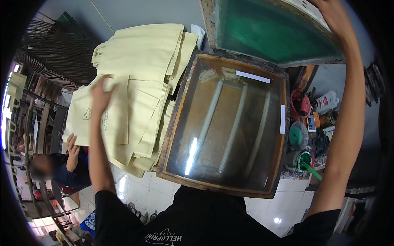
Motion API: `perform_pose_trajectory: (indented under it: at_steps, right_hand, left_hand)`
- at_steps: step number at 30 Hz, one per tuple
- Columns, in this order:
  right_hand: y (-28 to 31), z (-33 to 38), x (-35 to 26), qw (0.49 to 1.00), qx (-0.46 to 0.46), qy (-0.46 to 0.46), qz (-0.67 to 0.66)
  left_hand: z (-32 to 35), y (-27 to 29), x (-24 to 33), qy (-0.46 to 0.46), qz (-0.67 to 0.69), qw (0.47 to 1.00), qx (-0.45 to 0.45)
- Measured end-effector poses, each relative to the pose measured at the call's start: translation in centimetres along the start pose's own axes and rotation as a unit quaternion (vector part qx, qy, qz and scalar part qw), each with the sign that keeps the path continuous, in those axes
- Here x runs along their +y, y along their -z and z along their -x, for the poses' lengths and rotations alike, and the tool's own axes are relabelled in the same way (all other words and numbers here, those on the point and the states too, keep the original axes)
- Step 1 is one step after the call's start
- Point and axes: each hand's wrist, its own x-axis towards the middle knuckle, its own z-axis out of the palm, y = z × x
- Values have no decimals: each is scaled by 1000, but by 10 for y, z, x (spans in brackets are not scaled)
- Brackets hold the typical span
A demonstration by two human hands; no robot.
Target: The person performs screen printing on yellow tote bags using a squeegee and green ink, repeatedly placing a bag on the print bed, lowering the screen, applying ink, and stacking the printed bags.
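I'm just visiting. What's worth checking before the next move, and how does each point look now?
1. Screen raised off the glass: ok.
2. Right hand firmly gripping the screen: cannot tell; fingertips out of view.
3. White strips on the glass: ok, two show.
4. Left hand holding one of the bags: cannot tell, blurred.
5. Co-worker's hand away from the bags: not ok, at their edge.

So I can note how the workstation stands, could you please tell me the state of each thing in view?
Green screen: raised, tilted
Right hand: at the screen's edge, partly cut off
Left hand: motion-blurred, over the bags; contact unclear
Cream bags: piled, overlapping
Tubes: under the glass, apparently unlit
White strips: flat on the glass
Tub: open, green inside
Green stick: leaning in the tub
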Motion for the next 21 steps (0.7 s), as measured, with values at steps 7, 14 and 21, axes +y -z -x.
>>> perform_pose_trajectory:
  at_steps: [7,14,21]
  right_hand:
    - [3,-10,6,995,-12,-96,-1]
    - [6,-14,19,998,-23,-60,28]
    - [2,-17,15,998,-12,-54,19]
  left_hand:
    - [-37,-119,155,-79,-163,976,-121]
    - [-67,-113,163,-38,-178,954,-236]
    - [-100,-93,130,-3,-107,933,-342]
